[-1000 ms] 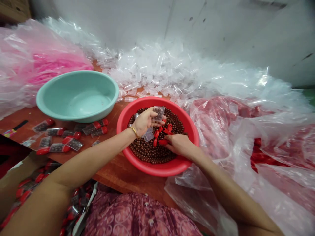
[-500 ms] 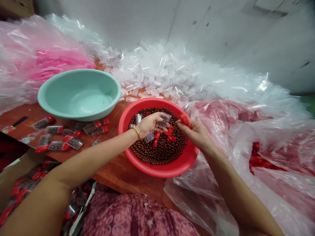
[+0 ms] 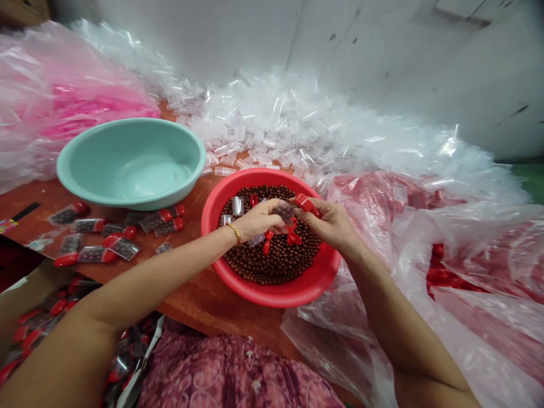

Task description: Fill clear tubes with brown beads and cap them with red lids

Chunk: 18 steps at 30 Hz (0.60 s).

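Over a red basin (image 3: 272, 296) of small brown balls (image 3: 272, 266), my left hand (image 3: 259, 220) is closed around a clear plastic container (image 3: 285, 212) with dark balls inside. Close by on its right, my right hand (image 3: 329, 222) pinches a red cap (image 3: 305, 204) near the container's end; whether the two touch I cannot tell. Lying on the balls are several loose red caps (image 3: 294, 237) and a few clear containers (image 3: 238, 205). The fingertips of my left hand are partly hidden behind the container.
A pale green basin (image 3: 131, 164) stands at the left, with several filled, red-capped containers (image 3: 121, 247) before it. Clear containers (image 3: 272, 119) are heaped along the wall. Plastic bags with red contents (image 3: 382, 198) lie at right. Below left, a box holds more filled containers (image 3: 46, 317).
My right hand has brought the red cap left, up to the container in my left hand. The view has shifted slightly.
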Available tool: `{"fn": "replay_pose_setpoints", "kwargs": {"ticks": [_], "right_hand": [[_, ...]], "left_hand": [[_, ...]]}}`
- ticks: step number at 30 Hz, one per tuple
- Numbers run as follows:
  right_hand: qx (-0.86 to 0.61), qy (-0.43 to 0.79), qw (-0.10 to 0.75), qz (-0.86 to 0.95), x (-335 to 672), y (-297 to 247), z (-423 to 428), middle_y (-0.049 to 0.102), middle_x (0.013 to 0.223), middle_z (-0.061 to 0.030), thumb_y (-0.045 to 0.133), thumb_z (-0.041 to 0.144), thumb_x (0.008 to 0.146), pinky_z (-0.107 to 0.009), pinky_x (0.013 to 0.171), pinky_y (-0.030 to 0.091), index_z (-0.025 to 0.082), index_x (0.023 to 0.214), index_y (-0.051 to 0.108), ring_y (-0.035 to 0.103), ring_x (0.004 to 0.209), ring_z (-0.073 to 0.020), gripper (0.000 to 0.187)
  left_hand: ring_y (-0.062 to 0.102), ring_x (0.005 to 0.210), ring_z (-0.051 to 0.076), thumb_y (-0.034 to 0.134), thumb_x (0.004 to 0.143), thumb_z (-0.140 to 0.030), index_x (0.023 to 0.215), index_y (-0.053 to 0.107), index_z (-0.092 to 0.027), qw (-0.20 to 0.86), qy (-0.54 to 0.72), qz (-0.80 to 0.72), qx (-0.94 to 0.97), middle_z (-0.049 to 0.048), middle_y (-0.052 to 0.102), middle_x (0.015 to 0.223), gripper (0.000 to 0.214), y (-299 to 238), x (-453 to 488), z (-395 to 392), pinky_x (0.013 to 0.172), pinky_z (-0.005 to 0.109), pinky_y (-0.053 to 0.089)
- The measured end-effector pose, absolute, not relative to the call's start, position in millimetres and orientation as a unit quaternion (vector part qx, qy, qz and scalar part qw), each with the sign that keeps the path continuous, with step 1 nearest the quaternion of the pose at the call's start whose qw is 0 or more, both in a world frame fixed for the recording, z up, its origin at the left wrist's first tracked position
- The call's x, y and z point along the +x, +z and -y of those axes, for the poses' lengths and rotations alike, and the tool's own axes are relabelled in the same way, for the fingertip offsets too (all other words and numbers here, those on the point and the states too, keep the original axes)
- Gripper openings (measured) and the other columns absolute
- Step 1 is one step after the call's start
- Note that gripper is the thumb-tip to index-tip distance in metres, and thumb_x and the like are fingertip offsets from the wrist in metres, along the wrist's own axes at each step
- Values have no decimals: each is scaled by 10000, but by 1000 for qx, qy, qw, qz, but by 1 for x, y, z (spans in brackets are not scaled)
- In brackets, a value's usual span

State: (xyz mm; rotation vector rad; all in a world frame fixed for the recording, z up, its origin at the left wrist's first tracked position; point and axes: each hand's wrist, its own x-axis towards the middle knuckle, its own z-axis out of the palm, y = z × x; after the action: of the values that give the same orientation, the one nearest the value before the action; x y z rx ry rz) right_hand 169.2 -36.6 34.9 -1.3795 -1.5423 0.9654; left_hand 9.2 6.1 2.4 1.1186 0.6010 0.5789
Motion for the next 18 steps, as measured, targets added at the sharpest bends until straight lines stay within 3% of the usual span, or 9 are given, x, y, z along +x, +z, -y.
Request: {"fn": "replay_pose_setpoints", "kwargs": {"ticks": [4, 9, 14, 18], "right_hand": [[-560, 407, 428, 581, 171, 34, 40, 583, 643, 22, 712, 408, 655, -255, 579, 435, 220, 795, 689, 532, 631, -137, 236], [-563, 496, 435, 497, 175, 25, 41, 366, 503, 80, 608, 565, 718, -210, 351, 266, 210, 840, 631, 283, 375, -58, 376], [-598, 421, 433, 527, 173, 22, 44, 534, 588, 24, 616, 540, 739, -219, 438, 376, 203, 686, 575, 457, 465, -82, 343], [-595, 365, 444, 561, 171, 20, 44, 574, 649, 26, 685, 408, 703, -213, 475, 382, 209, 840, 622, 474, 532, -92, 250]], "left_hand": [[600, 600, 67, 512, 623, -22, 828, 535, -140, 774, 268, -260, 512, -34, 633, 684, 238, 3, 9, -7, 586, 181, 467], [541, 499, 41, 561, 638, -47, 833, 545, -135, 748, 282, -268, 538, -61, 584, 609, 214, 5, 8, -6, 529, 169, 449], [513, 402, 41, 573, 625, -63, 782, 522, -144, 733, 278, -287, 550, -70, 559, 552, 183, 5, 6, -3, 425, 155, 415], [505, 389, 50, 576, 629, -73, 778, 527, -146, 719, 276, -296, 565, -67, 551, 518, 173, 7, 6, -1, 408, 157, 419]]}}
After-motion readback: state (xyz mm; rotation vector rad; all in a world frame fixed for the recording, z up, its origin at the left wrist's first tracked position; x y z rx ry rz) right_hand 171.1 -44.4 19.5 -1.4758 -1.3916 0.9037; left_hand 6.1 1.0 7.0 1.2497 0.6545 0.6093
